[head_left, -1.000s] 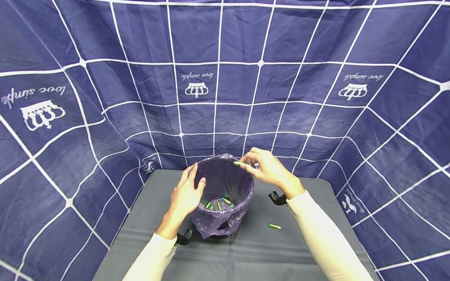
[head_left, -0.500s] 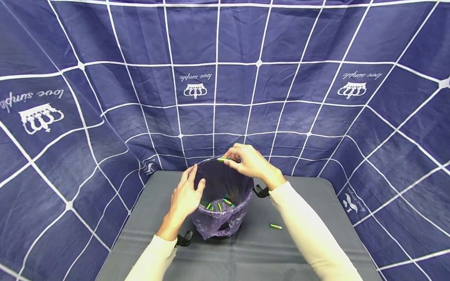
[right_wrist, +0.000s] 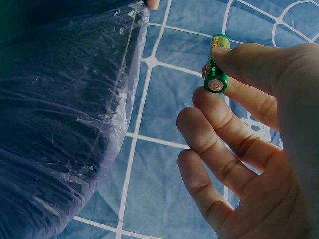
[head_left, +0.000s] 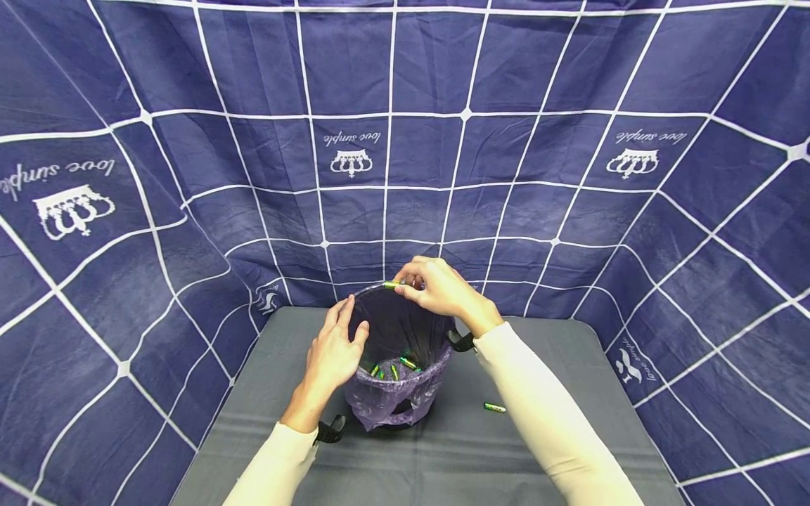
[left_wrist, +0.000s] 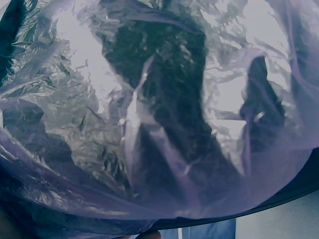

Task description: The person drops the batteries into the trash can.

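Note:
In the head view my right hand pinches a green and yellow battery between thumb and fingers, above the far rim of a bin lined with a purple plastic bag. The right wrist view shows this battery end-on between thumb and index finger, beside the bag's edge. My left hand rests on the bin's left rim, thumb inside and fingers along the edge. Several batteries lie at the bottom of the bin. Purple film fills most of the left wrist view.
One more green battery lies on the grey tabletop, right of the bin. A blue, white-lined cloth hangs behind the table and on both sides.
My right hand has moved left with the battery, from the bin's right rim to over its far rim. The left hand has stayed in place.

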Available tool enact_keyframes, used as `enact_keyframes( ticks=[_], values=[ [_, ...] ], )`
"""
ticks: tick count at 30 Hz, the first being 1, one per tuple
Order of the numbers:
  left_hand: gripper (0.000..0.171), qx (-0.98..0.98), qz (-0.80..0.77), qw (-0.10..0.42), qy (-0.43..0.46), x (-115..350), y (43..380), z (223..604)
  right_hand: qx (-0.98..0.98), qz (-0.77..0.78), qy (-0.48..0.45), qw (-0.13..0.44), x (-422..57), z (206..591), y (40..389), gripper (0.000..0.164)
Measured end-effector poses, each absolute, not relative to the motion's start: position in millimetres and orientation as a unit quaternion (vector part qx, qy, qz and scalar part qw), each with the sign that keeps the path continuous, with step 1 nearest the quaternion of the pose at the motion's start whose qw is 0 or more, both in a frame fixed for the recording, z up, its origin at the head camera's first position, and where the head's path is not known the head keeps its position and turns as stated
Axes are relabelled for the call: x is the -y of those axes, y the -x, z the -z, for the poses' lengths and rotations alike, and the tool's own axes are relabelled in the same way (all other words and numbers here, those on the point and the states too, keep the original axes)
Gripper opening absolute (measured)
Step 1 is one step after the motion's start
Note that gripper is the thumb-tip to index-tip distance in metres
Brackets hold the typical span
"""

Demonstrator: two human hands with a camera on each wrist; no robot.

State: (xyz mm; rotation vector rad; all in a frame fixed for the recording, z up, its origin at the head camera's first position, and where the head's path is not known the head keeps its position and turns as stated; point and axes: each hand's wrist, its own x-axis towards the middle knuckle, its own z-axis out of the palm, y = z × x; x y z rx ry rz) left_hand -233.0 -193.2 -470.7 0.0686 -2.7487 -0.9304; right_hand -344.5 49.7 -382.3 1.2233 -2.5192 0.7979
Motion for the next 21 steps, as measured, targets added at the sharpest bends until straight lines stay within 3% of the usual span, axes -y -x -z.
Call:
enact_keyframes(
  ticks=[21],
  values=[
    [0.072, 0.939, 0.324, 0.112, -0.029, 193.5, 234.3, 470.9, 0.865, -0.278, -0.407, 0.094, -43.4, 387.7, 349.0, 0.016]
  ],
)
